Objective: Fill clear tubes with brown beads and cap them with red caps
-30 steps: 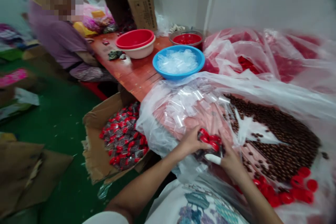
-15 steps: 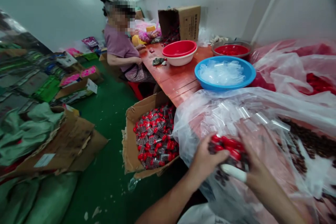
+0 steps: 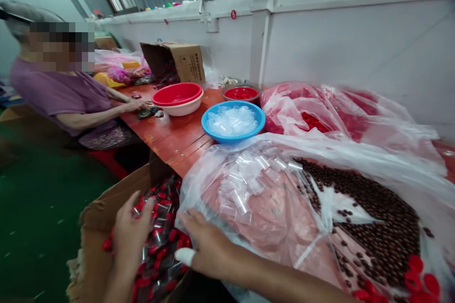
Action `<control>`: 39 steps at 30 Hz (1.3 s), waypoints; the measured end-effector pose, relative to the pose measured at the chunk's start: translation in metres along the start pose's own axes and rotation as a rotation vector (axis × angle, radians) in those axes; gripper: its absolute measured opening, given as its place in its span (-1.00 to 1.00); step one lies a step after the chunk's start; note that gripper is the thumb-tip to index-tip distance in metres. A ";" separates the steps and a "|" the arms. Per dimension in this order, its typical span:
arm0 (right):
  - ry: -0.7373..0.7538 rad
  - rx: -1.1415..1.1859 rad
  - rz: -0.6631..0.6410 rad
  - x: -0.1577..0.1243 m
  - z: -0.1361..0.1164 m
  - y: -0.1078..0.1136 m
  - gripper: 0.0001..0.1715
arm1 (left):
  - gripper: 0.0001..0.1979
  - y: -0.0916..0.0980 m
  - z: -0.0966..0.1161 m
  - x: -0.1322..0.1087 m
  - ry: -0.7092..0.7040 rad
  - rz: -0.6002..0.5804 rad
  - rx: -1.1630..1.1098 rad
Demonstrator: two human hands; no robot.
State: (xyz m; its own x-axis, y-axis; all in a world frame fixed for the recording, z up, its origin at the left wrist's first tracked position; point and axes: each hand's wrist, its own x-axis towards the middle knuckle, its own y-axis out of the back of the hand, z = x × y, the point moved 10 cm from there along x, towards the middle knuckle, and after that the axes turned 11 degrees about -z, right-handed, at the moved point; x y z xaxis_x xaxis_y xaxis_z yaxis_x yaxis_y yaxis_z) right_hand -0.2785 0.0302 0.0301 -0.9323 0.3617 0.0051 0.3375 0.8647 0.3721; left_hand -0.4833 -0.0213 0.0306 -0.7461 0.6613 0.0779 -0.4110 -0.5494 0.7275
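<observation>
Over the cardboard box (image 3: pixel 103 208), my left hand (image 3: pixel 131 229) is open, thumb apart from the fingers. Under and around it lies a heap of small clear containers with red caps (image 3: pixel 159 241), dark contents showing through. My right hand (image 3: pixel 208 248) is open at the box's right side, fingers stretched toward the plastic sheet edge; a white cover (image 3: pixel 185 256) wraps its thumb. Nothing shows held in either hand. Beside my right hand, clear plastic sheeting (image 3: pixel 277 208) covers the table, with clear empty tubes (image 3: pixel 245 180) on it.
Dark brown beads (image 3: pixel 384 213) and loose red caps (image 3: pixel 423 279) lie at right. A blue basin (image 3: pixel 232 139) of clear pieces, a red basin (image 3: pixel 177 94) and a pink-red plastic bag (image 3: pixel 341 109) stand behind. A co-worker (image 3: pixel 64 85) sits at the left table edge.
The bunch of red-capped containers has left my hands, which have parted and moved left from above the sheeting to the box. The view has swung right.
</observation>
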 end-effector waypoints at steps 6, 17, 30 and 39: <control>-0.253 0.223 0.278 -0.142 0.069 0.066 -0.65 | -0.72 -0.163 0.217 -0.091 -0.947 -0.684 -0.030; -0.575 0.240 1.003 -0.392 0.113 0.133 -0.69 | -0.73 -0.340 0.290 -0.099 -1.203 -0.889 0.625; -0.642 -0.379 0.708 -0.403 0.092 0.135 -0.68 | -0.61 -0.341 0.303 -0.112 -1.094 -0.983 0.633; -0.603 -0.593 0.452 -0.373 0.104 0.096 -0.54 | -0.63 -0.328 0.326 -0.303 -1.231 -1.333 0.167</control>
State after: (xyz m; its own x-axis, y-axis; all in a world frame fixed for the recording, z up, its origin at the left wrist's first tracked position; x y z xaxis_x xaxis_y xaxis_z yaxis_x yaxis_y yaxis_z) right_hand 0.1150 0.0145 -0.0327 -0.4502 0.8796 -0.1535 0.3737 0.3418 0.8623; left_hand 0.0478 0.1251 -0.0097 0.7996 0.5657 -0.2015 -0.2330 0.6015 0.7641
